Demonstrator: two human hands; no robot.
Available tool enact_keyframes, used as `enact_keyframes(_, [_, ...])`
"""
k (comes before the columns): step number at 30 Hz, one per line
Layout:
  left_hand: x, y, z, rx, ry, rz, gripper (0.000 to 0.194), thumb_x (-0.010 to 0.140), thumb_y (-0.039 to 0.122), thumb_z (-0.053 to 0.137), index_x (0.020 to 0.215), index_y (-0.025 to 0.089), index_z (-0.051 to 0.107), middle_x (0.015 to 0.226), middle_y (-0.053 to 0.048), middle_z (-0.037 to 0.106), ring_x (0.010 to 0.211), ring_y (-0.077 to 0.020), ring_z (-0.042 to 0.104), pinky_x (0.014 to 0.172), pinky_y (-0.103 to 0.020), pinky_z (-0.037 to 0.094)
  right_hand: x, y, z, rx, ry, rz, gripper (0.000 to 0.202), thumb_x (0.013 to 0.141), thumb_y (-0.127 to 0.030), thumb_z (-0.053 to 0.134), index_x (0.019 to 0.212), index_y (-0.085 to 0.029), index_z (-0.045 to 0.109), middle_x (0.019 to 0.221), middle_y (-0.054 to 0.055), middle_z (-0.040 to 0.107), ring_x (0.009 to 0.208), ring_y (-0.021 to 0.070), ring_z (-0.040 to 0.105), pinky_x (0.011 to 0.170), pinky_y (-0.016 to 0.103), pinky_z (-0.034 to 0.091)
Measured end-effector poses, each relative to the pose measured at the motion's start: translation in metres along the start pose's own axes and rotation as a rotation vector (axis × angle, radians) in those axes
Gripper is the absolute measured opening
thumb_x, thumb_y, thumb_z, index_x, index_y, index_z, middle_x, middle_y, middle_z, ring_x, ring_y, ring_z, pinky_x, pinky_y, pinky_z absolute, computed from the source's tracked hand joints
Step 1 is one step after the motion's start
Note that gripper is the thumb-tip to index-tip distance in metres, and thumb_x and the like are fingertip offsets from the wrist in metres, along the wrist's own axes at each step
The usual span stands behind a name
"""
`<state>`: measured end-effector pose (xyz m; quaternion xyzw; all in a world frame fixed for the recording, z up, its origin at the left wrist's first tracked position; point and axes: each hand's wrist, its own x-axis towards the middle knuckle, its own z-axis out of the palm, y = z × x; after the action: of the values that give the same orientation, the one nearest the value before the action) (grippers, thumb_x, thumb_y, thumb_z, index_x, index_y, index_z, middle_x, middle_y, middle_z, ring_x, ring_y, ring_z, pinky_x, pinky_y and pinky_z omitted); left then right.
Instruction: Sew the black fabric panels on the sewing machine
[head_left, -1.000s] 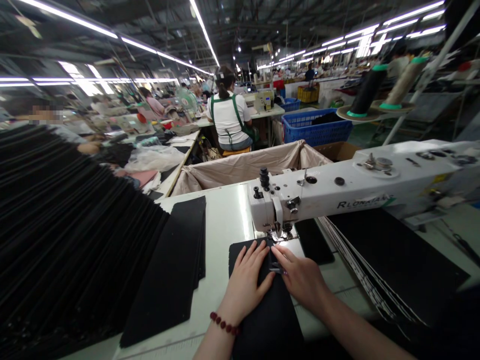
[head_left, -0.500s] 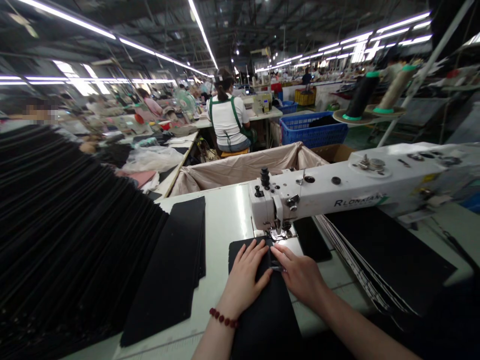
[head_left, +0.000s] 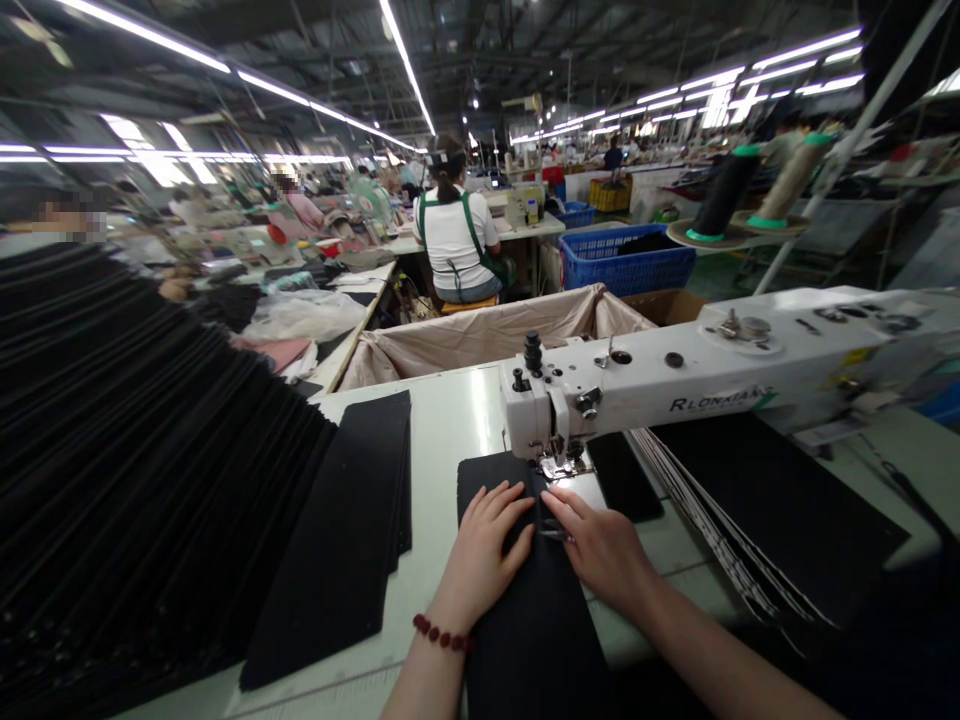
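Observation:
A black panel [head_left: 536, 640] runs lengthwise toward me, its far end beside the presser foot [head_left: 559, 465] of a white sewing machine [head_left: 637, 375]. My left hand [head_left: 491, 535] lies flat on this panel with its fingers spread, a dark red bead bracelet at the wrist. At the panel's right edge my right hand [head_left: 604, 550] presses with its index fingertip, just in front of the presser foot. Its other fingers are curled around a thin shiny metal tool [head_left: 553, 534], mostly hidden, whose kind I cannot make out.
A tall stack of black panels [head_left: 135, 450] stands at the left, with a few more panels [head_left: 337, 530] beside it. White-edged black pieces [head_left: 772, 500] lie under the machine arm. Behind the table is a cloth-lined bin [head_left: 465, 340]; a person [head_left: 454, 230] sits beyond.
The black panel has moved slightly forward past the presser foot. My left hand has shifted a little back and left on it; the right hand stays nearly in place.

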<state>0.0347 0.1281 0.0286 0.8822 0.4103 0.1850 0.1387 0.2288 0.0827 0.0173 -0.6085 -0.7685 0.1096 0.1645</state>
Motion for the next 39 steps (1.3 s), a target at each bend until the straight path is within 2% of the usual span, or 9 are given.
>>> enact_keyframes(24, [-0.001,-0.008,0.003,0.004,0.016,-0.019,0.032,0.092,0.025,0.047,0.124,0.030,0.053,0.138,-0.001,0.049,0.132,-0.0213,0.038,0.113,-0.051,0.024,-0.002,0.003,-0.001,0.029,0.022,0.001,0.058,0.080,-0.010,0.044,0.136,-0.026,0.043,0.143,-0.001,0.043,0.112,0.0173,0.056,0.092,0.030,0.046])
enact_keyframes(39, [-0.002,-0.010,0.004,0.012,0.061,-0.052,0.030,0.092,0.025,0.046,0.120,0.029,0.056,0.133,-0.002,0.053,0.129,-0.0223,0.041,0.112,-0.053,0.026,-0.003,0.006,0.003,0.053,0.043,-0.013,0.057,0.080,-0.009,0.047,0.134,-0.026,0.044,0.142,0.000,0.045,0.114,0.0177,0.055,0.097,0.030,0.043])
